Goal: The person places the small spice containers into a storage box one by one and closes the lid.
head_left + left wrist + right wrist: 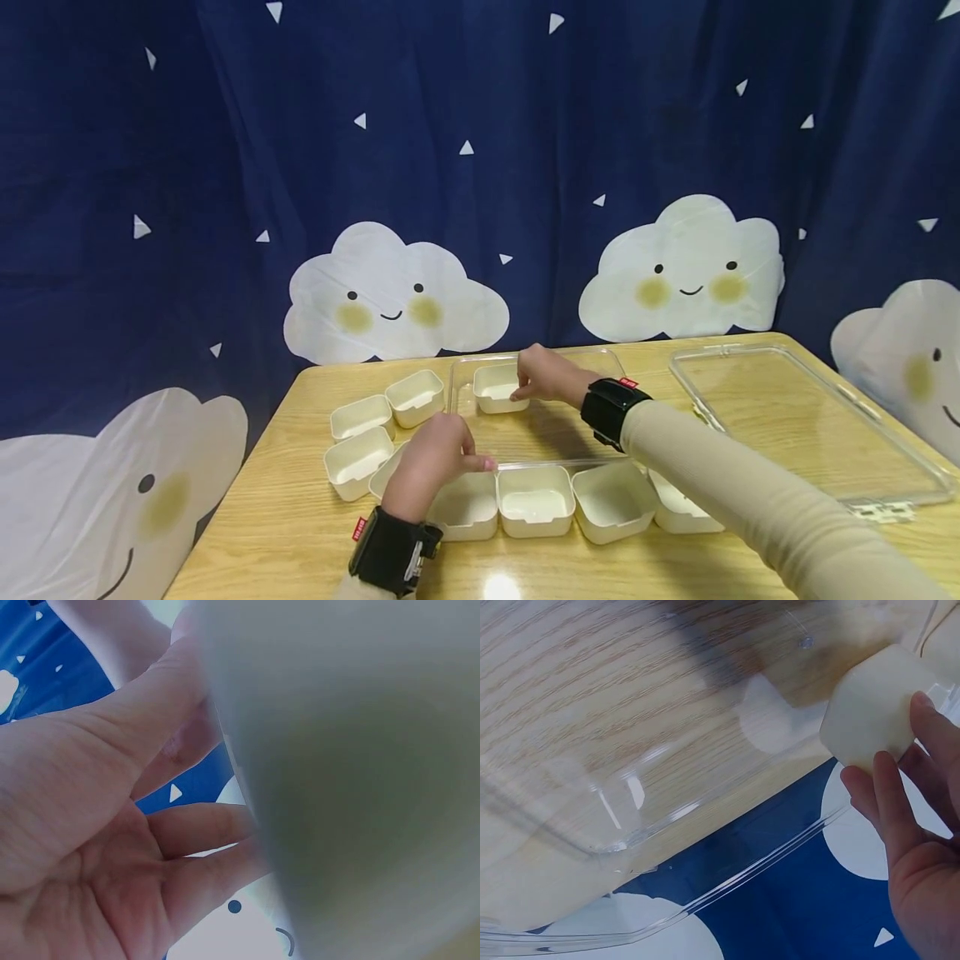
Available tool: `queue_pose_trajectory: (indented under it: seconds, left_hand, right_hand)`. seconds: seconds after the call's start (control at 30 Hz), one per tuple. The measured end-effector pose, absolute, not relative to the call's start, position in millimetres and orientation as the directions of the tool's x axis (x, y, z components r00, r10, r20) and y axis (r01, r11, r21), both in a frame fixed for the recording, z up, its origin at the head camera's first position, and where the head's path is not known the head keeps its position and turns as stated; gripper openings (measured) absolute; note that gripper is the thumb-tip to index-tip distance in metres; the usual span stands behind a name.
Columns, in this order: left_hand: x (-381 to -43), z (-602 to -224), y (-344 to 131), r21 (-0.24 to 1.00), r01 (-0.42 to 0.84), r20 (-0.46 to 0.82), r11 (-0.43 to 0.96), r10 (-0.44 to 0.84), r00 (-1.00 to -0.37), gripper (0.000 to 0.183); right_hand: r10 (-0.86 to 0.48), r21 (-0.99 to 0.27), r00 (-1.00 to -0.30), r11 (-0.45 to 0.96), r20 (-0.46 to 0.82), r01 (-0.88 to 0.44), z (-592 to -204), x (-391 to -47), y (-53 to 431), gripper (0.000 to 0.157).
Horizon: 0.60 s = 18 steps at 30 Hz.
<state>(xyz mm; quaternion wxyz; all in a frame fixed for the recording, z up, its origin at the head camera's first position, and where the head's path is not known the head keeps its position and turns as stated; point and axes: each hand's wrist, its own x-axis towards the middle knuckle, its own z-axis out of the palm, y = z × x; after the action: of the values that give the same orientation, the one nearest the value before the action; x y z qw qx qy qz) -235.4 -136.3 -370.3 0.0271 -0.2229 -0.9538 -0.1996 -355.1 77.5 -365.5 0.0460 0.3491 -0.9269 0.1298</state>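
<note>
My right hand (547, 375) pinches the right side of a small white bin (491, 390) inside a shallow clear plastic box (540, 446). In the right wrist view, the thumb and fingertips are on that bin (870, 712), which tilts in this view. At the box's front left corner is my left hand (438, 454), its thumb pointing right along the front rim. In the left wrist view its fingertips run behind a blurred pale surface (360, 780), so I cannot tell whether they grip anything. Beneath this hand stands another white bin (465, 508).
More white bins (536, 500) line the box's front side, the rightmost partly behind my right forearm. Several others (360, 458) cluster at the left. A clear lid-like panel with a raised rim (787, 400) lies at the right. Behind the wooden table (255, 517) hangs a blue curtain (420, 100).
</note>
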Motion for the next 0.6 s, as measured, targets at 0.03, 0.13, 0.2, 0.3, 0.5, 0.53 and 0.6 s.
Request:
queue_pose_trajectory:
  seconds: [0.03,0.13,0.2,0.3,0.5,0.53,0.6]
  left_hand:
    - [-235,-370,-136,0.367,0.439,0.145,0.82,0.416,-0.898,0.038]
    - [-235,-373,-136,0.358,0.452,0.16,0.817,0.423,-0.892,0.038]
    - [-234,-375,-135,0.352,0.459,0.168,0.816,0.428,-0.888,0.037]
    - [-234,-376,-133,0.35,0.458,0.169,0.817,0.426,-0.889,0.038]
    - [-234,-375,-134,0.353,0.449,0.17,0.821,0.416,-0.893,0.039]
    - [-235,-374,-135,0.352,0.449,0.171,0.821,0.415,-0.893,0.039]
    - [-235,-373,-137,0.357,0.442,0.166,0.823,0.409,-0.897,0.039]
  right_hand:
    - [-0.633,-0.211,-0.754,0.723,0.177,-0.657,-366,-355,76,0.024]
    - [-0.606,-0.22,-0.779,0.747,0.161,-0.627,-369,-355,74,0.025]
    - [-0.586,-0.224,-0.795,0.763,0.155,-0.606,-370,-354,73,0.026]
    - [-0.557,-0.229,-0.818,0.785,0.146,-0.575,-370,-351,71,0.028]
    - [-0.542,-0.208,-0.824,0.798,0.163,-0.566,-368,-350,65,0.029]
    - [-0.543,-0.205,-0.823,0.798,0.166,-0.567,-367,-350,64,0.028]
    - [-0.544,-0.201,-0.82,0.796,0.176,-0.571,-367,-352,60,0.028]
